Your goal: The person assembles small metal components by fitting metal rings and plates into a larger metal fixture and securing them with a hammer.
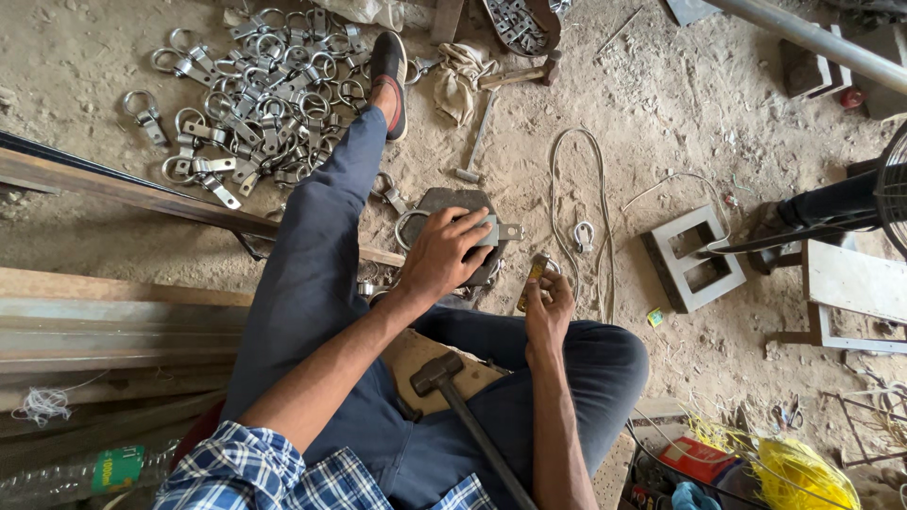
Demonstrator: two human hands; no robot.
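My left hand [442, 253] presses down on a flat metal strap piece [501, 231] that lies on a dark metal block [453, 200] on the ground. My right hand [548, 304] is closed around a small brass-coloured tool [531, 279] just right of the block. A hammer [453, 392] with a dark handle rests across my lap. My leg in blue trousers stretches out toward a heap of metal ring-and-strap fittings [260, 90].
A second hammer [477, 142] and a rag [460, 76] lie beyond the block. A white cord [597, 217] loops on the dirt floor. A square metal frame [694, 257] sits right; a fan [874, 194] stands farther right. Metal bars [113, 189] lie left.
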